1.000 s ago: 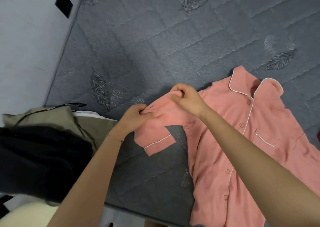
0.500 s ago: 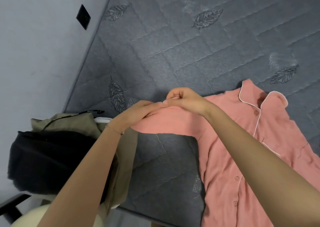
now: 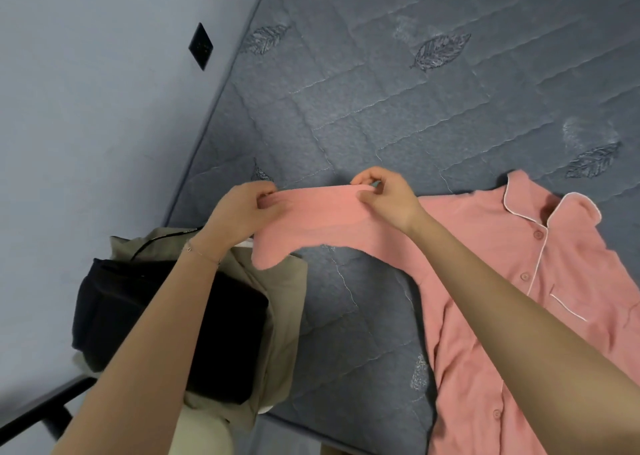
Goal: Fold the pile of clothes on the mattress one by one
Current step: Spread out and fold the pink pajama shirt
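Note:
A pink button-up pyjama shirt with white piping lies front-up on the grey quilted mattress, collar toward the far side. Its left sleeve is stretched out sideways above the mattress. My left hand pinches the sleeve's outer end. My right hand pinches the sleeve's upper edge closer to the shoulder. Left of the shirt, a pile of clothes sits at the mattress corner: a black garment on top of a khaki one.
A grey wall with a dark switch plate runs along the mattress's left edge. A dark bar shows at the lower left. The mattress's near edge crosses the bottom of the view.
The sleeve was bunched and folded with its cuff hanging down; my hands have pulled apart and it is now stretched out straight between them. The view has shifted left.

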Motion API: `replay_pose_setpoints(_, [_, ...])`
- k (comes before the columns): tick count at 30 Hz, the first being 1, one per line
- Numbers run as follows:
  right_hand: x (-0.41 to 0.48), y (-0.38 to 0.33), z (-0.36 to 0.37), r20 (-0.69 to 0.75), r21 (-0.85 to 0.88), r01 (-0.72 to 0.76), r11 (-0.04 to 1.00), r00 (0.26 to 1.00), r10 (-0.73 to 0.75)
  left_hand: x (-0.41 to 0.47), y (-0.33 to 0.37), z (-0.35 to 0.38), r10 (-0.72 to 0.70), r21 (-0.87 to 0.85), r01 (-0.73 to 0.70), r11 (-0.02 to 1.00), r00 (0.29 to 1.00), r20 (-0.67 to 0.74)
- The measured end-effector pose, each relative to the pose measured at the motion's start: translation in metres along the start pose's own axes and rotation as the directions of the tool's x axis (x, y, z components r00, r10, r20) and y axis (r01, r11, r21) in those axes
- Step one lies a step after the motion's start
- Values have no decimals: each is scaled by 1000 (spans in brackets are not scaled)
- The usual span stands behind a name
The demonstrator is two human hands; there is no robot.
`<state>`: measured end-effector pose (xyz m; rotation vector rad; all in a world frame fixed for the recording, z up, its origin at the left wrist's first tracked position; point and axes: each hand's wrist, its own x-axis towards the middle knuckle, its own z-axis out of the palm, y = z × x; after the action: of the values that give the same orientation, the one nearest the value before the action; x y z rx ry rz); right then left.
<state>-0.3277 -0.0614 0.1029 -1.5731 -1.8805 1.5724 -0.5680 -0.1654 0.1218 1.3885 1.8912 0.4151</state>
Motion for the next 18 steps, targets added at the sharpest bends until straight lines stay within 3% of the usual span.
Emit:
replay_pose_setpoints(5, [5, -2, 19, -128, -148, 20, 989, 991, -39, 3, -9, -8, -95, 63, 107, 992, 981, -171])
replay_pose_setpoints(9, [3, 6, 35, -39, -410, 9, 912, 999, -28, 7, -20, 10, -170, 196, 188, 963, 980, -105])
replay_pose_setpoints(13, [-13, 19, 37, -7, -575, 80, 814, 995, -103, 5, -24, 42, -137, 320, 173, 931, 982, -133])
replay_pose_setpoints(18, [-38, 44, 18, -65, -645, -30, 764, 998, -16, 2, 8, 85, -34, 355, 81, 931, 990, -138])
